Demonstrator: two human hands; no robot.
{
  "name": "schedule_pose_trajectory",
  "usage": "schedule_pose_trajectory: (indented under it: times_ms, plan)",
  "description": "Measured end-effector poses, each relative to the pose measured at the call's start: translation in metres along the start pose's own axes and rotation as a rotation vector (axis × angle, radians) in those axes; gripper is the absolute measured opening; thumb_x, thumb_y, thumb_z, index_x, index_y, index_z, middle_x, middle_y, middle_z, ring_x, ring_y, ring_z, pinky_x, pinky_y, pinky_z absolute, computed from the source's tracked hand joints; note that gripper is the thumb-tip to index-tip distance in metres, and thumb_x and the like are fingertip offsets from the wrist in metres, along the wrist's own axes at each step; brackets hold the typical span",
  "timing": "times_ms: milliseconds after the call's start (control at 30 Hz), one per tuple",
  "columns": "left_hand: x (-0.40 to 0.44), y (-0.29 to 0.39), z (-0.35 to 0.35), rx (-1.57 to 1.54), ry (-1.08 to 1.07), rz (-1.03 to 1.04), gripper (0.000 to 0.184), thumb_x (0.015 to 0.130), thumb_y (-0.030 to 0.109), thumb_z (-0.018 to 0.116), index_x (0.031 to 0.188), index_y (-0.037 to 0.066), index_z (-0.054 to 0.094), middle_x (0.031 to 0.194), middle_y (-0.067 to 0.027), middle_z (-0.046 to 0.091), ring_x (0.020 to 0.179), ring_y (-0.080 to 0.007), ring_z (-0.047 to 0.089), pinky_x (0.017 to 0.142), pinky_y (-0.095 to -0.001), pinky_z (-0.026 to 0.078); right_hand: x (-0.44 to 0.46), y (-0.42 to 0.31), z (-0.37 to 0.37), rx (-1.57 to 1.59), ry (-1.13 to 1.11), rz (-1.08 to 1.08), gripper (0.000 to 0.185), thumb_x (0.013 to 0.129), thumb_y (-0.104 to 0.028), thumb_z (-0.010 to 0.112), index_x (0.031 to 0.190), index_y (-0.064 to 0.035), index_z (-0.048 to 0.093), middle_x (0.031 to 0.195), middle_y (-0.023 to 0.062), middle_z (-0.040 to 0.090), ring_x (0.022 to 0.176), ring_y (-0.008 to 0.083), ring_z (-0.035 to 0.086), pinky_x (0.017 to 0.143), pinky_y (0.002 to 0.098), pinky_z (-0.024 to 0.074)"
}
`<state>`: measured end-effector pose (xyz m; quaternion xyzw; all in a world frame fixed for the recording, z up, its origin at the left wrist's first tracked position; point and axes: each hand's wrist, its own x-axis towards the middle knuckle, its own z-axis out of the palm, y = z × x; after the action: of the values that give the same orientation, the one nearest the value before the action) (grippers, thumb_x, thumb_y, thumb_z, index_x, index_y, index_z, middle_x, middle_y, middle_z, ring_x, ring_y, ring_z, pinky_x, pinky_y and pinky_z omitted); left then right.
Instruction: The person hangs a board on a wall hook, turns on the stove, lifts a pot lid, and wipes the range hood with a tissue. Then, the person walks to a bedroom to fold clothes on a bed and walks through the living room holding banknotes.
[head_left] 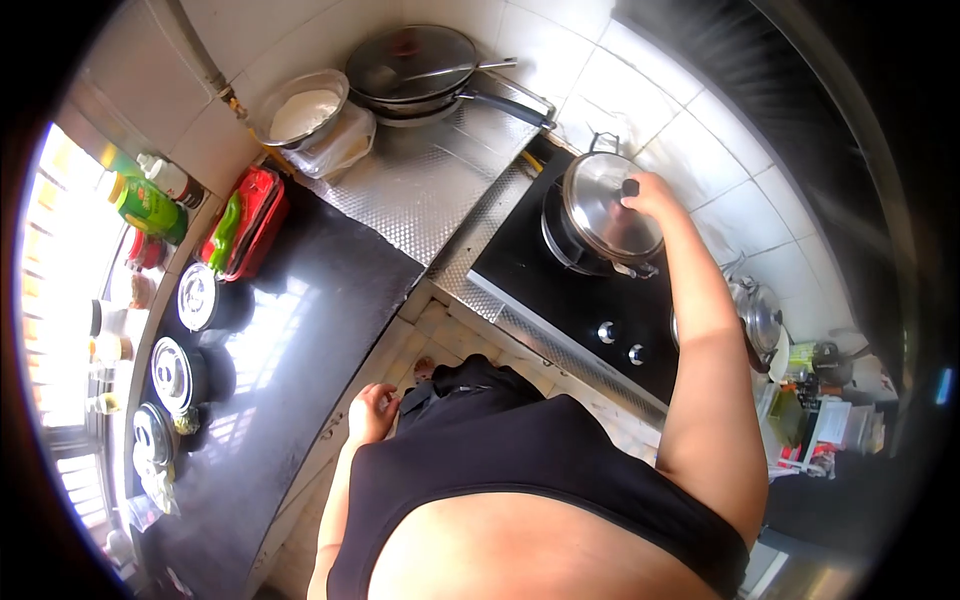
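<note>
My right hand [654, 194] grips the dark knob of a shiny metal pot lid [597, 200]. The lid is over a pot [563, 238] on the black stove [540, 275]; whether it rests fully on the rim I cannot tell. A wire handle stands up at the pot's back side. My left hand [371, 412] hangs low beside my dark clothing, near the counter edge, with loosely bent fingers and nothing visible in it.
Left, a dark counter [330, 255] holds several lidded containers [176, 376] and a red tray [262, 225] with a green pepper [226, 232]. A lidded frying pan [412, 65] and a bowl of white contents [305, 112] stand at the back. Another lidded pot [762, 315] is right of my arm.
</note>
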<state>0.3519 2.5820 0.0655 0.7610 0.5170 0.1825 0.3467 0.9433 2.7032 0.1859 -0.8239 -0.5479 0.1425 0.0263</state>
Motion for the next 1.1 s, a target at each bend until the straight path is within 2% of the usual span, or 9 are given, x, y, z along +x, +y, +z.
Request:
schedule_pose_trajectory:
  times_ms: [133,200,267,367,600,767,867,1033,1100]
  plan:
    - [-0.004,-0.007,0.001,-0.008,-0.024,-0.049,0.019,0.071,0.015,0.069,0.087,0.008,0.063,0.080,-0.0098,0.060,0.075,-0.0297,0.059,0.066,-0.0368,0.048,0.009,0.025,0.017,0.007,0.112,-0.095,0.063,0.061,-0.032,0.076,0.112,-0.0016,0.056,0.108,0.0202,0.058,0.103,0.0355,0.053,0.089,0.0398,0.0419]
    - [-0.004,-0.004,-0.005,-0.005,-0.021,-0.019,0.018,0.072,0.018,0.068,0.087,0.008,0.063,0.080,-0.0097,0.060,0.075,-0.0297,0.060,0.066,-0.0370,0.048,-0.005,-0.004,0.007,-0.141,0.140,-0.025,0.067,0.063,-0.031,0.076,0.118,-0.0011,0.051,0.117,0.0211,0.052,0.110,0.0368,0.048,0.093,0.0393,0.0394]
    - [-0.003,-0.006,-0.006,0.000,-0.036,-0.007,0.018,0.072,0.019,0.068,0.087,0.008,0.063,0.080,-0.0097,0.060,0.075,-0.0297,0.060,0.066,-0.0373,0.048,-0.022,-0.028,0.013,-0.153,0.395,-0.101,0.060,0.069,-0.023,0.072,0.121,-0.0033,0.049,0.124,0.0204,0.046,0.114,0.0358,0.045,0.096,0.0394,0.0382]
    - [0.000,-0.005,-0.015,0.000,-0.080,0.019,0.018,0.072,0.017,0.068,0.087,0.008,0.063,0.078,-0.0098,0.060,0.074,-0.0286,0.060,0.065,-0.0363,0.049,-0.053,-0.073,0.019,0.032,0.565,-0.272,0.050,0.073,-0.017,0.069,0.117,-0.0031,0.051,0.124,0.0193,0.046,0.114,0.0350,0.045,0.096,0.0389,0.0375]
    - [0.018,-0.014,-0.024,-0.011,-0.172,0.131,0.021,0.072,0.016,0.070,0.090,0.008,0.063,0.077,-0.0093,0.060,0.074,-0.0277,0.060,0.065,-0.0359,0.049,-0.128,-0.148,0.017,0.010,0.532,-0.529,0.034,0.074,-0.011,0.064,0.108,-0.0066,0.059,0.116,0.0113,0.053,0.104,0.0316,0.051,0.092,0.0414,0.0391]
    - [0.050,-0.026,-0.022,-0.018,-0.222,0.219,0.020,0.072,0.018,0.069,0.089,0.010,0.064,0.080,-0.0096,0.061,0.076,-0.0294,0.060,0.067,-0.0372,0.049,-0.115,-0.106,0.011,0.051,0.606,-0.188,0.033,0.077,-0.015,0.063,0.109,-0.0059,0.058,0.117,0.0135,0.053,0.104,0.0325,0.052,0.088,0.0384,0.0427]
    - [0.066,-0.015,-0.028,-0.003,-0.229,0.282,0.018,0.072,0.017,0.069,0.087,0.008,0.064,0.080,-0.0105,0.061,0.074,-0.0293,0.060,0.066,-0.0365,0.049,-0.078,-0.052,0.025,-0.089,0.478,0.146,0.041,0.079,-0.027,0.063,0.114,-0.0052,0.056,0.121,0.0144,0.051,0.112,0.0303,0.048,0.091,0.0392,0.0422]
    - [0.071,0.000,-0.039,0.008,-0.188,0.256,0.017,0.073,0.014,0.068,0.087,0.006,0.063,0.080,-0.0102,0.061,0.073,-0.0279,0.060,0.065,-0.0354,0.048,-0.030,-0.035,0.031,-0.157,0.341,0.323,0.048,0.080,-0.042,0.059,0.111,-0.0058,0.058,0.119,0.0154,0.053,0.111,0.0302,0.050,0.091,0.0406,0.0423]
    - [0.059,-0.003,-0.043,0.004,-0.163,0.181,0.017,0.072,0.013,0.069,0.086,0.006,0.064,0.079,-0.0105,0.061,0.073,-0.0285,0.060,0.065,-0.0351,0.048,-0.017,-0.037,0.028,-0.155,0.272,0.368,0.046,0.079,-0.044,0.059,0.106,-0.0061,0.060,0.108,0.0157,0.060,0.101,0.0321,0.057,0.086,0.0415,0.0447]
